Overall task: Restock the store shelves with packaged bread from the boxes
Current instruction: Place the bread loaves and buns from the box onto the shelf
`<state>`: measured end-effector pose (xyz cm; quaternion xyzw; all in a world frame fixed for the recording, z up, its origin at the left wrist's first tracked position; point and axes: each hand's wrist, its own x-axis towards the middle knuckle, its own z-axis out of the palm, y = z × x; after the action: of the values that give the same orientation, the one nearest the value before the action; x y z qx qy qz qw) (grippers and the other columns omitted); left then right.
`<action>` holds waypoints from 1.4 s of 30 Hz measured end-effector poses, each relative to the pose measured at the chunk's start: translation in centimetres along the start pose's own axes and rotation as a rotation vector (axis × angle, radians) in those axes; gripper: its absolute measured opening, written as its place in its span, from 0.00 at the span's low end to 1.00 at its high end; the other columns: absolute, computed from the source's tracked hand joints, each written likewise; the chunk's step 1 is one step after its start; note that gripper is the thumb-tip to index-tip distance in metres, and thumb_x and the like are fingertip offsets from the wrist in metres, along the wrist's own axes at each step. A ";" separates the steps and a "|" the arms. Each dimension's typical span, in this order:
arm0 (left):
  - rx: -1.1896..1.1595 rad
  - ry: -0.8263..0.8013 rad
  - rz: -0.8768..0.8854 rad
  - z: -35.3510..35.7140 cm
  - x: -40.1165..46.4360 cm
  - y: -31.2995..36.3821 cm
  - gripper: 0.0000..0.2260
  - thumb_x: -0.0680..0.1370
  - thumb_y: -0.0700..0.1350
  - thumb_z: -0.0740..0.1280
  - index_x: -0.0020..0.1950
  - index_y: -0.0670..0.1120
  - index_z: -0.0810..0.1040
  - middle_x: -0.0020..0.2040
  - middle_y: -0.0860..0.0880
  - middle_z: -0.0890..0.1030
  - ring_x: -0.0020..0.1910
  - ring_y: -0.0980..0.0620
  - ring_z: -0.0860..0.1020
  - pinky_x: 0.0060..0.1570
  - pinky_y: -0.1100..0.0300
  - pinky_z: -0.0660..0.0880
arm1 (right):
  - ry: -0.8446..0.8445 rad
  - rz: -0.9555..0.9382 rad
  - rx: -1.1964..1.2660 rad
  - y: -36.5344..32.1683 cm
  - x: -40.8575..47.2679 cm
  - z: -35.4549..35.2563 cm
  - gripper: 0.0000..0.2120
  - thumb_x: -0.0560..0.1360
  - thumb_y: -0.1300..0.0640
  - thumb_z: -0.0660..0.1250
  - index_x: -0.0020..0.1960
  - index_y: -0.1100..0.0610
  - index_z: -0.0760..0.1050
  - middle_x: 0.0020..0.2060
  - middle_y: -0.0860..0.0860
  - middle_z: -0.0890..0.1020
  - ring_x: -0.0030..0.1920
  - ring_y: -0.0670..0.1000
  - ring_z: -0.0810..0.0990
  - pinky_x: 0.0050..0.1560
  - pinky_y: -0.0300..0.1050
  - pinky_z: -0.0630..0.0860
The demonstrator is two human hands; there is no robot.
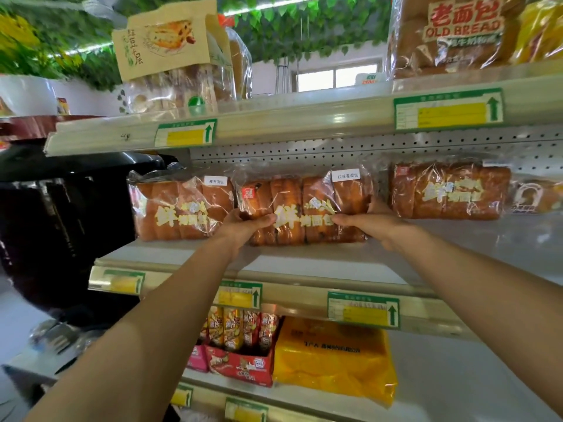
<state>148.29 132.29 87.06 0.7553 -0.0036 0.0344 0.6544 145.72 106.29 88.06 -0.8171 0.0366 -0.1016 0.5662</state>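
A clear bag of brown sliced bread (304,205) with yellow lettering stands on the middle shelf (320,263). My left hand (243,225) grips its lower left end, thumb across the front. My right hand (370,222) grips its lower right end, thumb on the front. A like bread bag (182,208) stands just to its left, touching it. Another bread bag (447,190) stands further right, with a gap between.
The top shelf carries a paper-labelled bread bag (173,65) and an "OLD BREAD" bag (451,35). Below are snack boxes (240,345) and a yellow package (335,360). A black bin (61,223) stands left of the shelving. Bare shelf surface (487,248) lies at the right.
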 end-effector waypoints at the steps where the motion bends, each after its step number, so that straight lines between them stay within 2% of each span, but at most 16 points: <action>1: -0.016 0.026 0.008 0.0 -0.3 -0.1 0.43 0.46 0.61 0.82 0.59 0.49 0.76 0.56 0.50 0.82 0.62 0.46 0.76 0.71 0.46 0.66 | 0.026 0.000 -0.002 0.0 -0.1 0.0 0.49 0.64 0.47 0.80 0.76 0.56 0.58 0.71 0.53 0.69 0.70 0.56 0.68 0.69 0.52 0.67; 3: -0.040 0.060 0.001 -0.2 0.2 -0.8 0.50 0.44 0.60 0.82 0.64 0.48 0.76 0.57 0.51 0.83 0.62 0.48 0.76 0.71 0.49 0.66 | 0.074 0.003 -0.032 0.1 -0.4 -0.3 0.54 0.62 0.44 0.80 0.78 0.54 0.54 0.74 0.54 0.65 0.73 0.58 0.66 0.71 0.55 0.66; 6: -0.037 0.094 0.010 -0.8 0.5 -1.7 0.55 0.44 0.62 0.83 0.69 0.48 0.74 0.60 0.51 0.82 0.63 0.48 0.77 0.68 0.50 0.69 | 0.070 0.010 -0.056 0.0 -1.0 -0.6 0.51 0.66 0.46 0.79 0.78 0.54 0.53 0.75 0.54 0.64 0.73 0.57 0.65 0.70 0.53 0.66; 7: -0.029 0.104 0.013 -0.8 0.2 -1.7 0.53 0.47 0.62 0.84 0.69 0.47 0.74 0.60 0.51 0.82 0.62 0.48 0.77 0.67 0.51 0.70 | 0.063 0.010 -0.055 0.0 -1.1 -0.6 0.49 0.67 0.47 0.78 0.78 0.55 0.54 0.75 0.54 0.65 0.73 0.57 0.65 0.69 0.52 0.66; 11: 0.009 0.178 -0.009 0.5 -3.5 0.5 0.21 0.72 0.47 0.77 0.63 0.48 0.76 0.55 0.50 0.82 0.58 0.48 0.77 0.59 0.54 0.75 | 0.025 0.006 -0.049 0.1 -2.1 -0.3 0.48 0.65 0.47 0.79 0.77 0.53 0.57 0.73 0.52 0.69 0.71 0.56 0.69 0.70 0.55 0.68; 12: -0.020 0.159 -0.028 0.7 -3.9 0.7 0.20 0.73 0.46 0.76 0.63 0.51 0.75 0.56 0.50 0.82 0.58 0.48 0.77 0.58 0.54 0.76 | 0.017 0.004 -0.045 0.1 -2.3 -0.3 0.47 0.66 0.48 0.79 0.77 0.53 0.58 0.72 0.52 0.70 0.70 0.56 0.70 0.69 0.55 0.69; 15: -0.088 0.127 -0.054 0.7 -4.0 1.1 0.20 0.74 0.47 0.74 0.64 0.48 0.76 0.60 0.48 0.82 0.61 0.49 0.77 0.69 0.49 0.70 | 0.034 -0.013 -0.048 0.1 -3.0 -0.3 0.42 0.69 0.53 0.77 0.76 0.54 0.60 0.70 0.54 0.72 0.68 0.56 0.72 0.68 0.56 0.70; 17: -0.114 0.169 -0.051 1.0 -4.1 1.2 0.13 0.76 0.45 0.73 0.58 0.47 0.76 0.60 0.47 0.82 0.61 0.48 0.77 0.69 0.51 0.69 | 0.061 -0.047 -0.059 0.0 -3.3 -0.3 0.39 0.71 0.55 0.76 0.76 0.55 0.60 0.69 0.54 0.73 0.67 0.56 0.73 0.67 0.52 0.71; 19: -0.135 0.247 -0.042 1.5 -4.3 1.6 0.14 0.77 0.43 0.72 0.59 0.46 0.73 0.60 0.45 0.81 0.62 0.46 0.77 0.69 0.50 0.70 | 0.098 -0.100 -0.095 -0.4 -3.8 -0.1 0.34 0.74 0.56 0.73 0.75 0.56 0.61 0.67 0.54 0.74 0.66 0.56 0.74 0.65 0.50 0.72; 22: -0.196 0.314 -0.012 2.5 -5.6 2.2 0.11 0.78 0.40 0.69 0.59 0.45 0.72 0.51 0.47 0.80 0.60 0.44 0.78 0.67 0.48 0.72 | 0.151 -0.193 -0.149 -0.8 -4.7 0.1 0.27 0.76 0.54 0.70 0.71 0.54 0.64 0.67 0.54 0.73 0.67 0.57 0.72 0.67 0.52 0.70; 24: -0.270 0.312 0.004 2.9 -6.7 2.2 0.11 0.79 0.38 0.67 0.60 0.44 0.74 0.47 0.49 0.78 0.57 0.47 0.77 0.65 0.49 0.75 | 0.144 -0.237 -0.133 -1.1 -5.5 0.3 0.26 0.77 0.55 0.68 0.72 0.53 0.64 0.67 0.53 0.73 0.65 0.54 0.73 0.65 0.46 0.69; 28: -0.512 0.264 0.045 3.2 -10.7 1.9 0.10 0.81 0.35 0.62 0.59 0.45 0.76 0.60 0.46 0.80 0.58 0.48 0.78 0.61 0.54 0.78 | 0.106 -0.450 -0.044 -1.6 -7.7 1.8 0.18 0.77 0.62 0.67 0.66 0.54 0.71 0.57 0.50 0.77 0.45 0.41 0.74 0.53 0.41 0.73; 32: -0.580 0.249 0.091 2.1 -14.1 -0.5 0.07 0.81 0.40 0.63 0.58 0.47 0.77 0.49 0.48 0.85 0.48 0.50 0.83 0.52 0.55 0.81 | 0.047 -0.646 0.043 -1.9 -10.5 4.8 0.12 0.77 0.66 0.64 0.58 0.55 0.75 0.49 0.46 0.77 0.44 0.38 0.74 0.47 0.33 0.74; 35: -0.602 0.313 0.063 -0.1 -15.5 -2.9 0.08 0.81 0.42 0.65 0.60 0.47 0.77 0.42 0.51 0.85 0.40 0.53 0.83 0.41 0.59 0.80 | -0.028 -0.747 0.094 -2.2 -12.6 7.8 0.11 0.77 0.67 0.64 0.57 0.57 0.77 0.48 0.46 0.79 0.48 0.43 0.77 0.53 0.39 0.75; 39: -0.603 0.424 0.033 -4.0 -17.2 -5.7 0.09 0.81 0.42 0.65 0.60 0.43 0.78 0.40 0.50 0.84 0.35 0.54 0.79 0.35 0.61 0.78 | -0.208 -0.755 0.123 -2.2 -14.5 13.1 0.11 0.77 0.67 0.63 0.57 0.56 0.77 0.50 0.50 0.80 0.51 0.49 0.79 0.52 0.50 0.79; 42: -0.583 0.499 -0.030 -7.4 -18.4 -8.4 0.08 0.81 0.43 0.65 0.58 0.43 0.80 0.37 0.50 0.83 0.35 0.53 0.79 0.35 0.60 0.79 | -0.328 -0.735 0.130 -1.8 -15.7 17.8 0.10 0.77 0.66 0.63 0.54 0.56 0.78 0.45 0.46 0.80 0.46 0.48 0.80 0.48 0.48 0.79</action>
<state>130.01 140.12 78.72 0.5057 0.1573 0.2051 0.8231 133.98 125.97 81.77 -0.7437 -0.3552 -0.1678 0.5409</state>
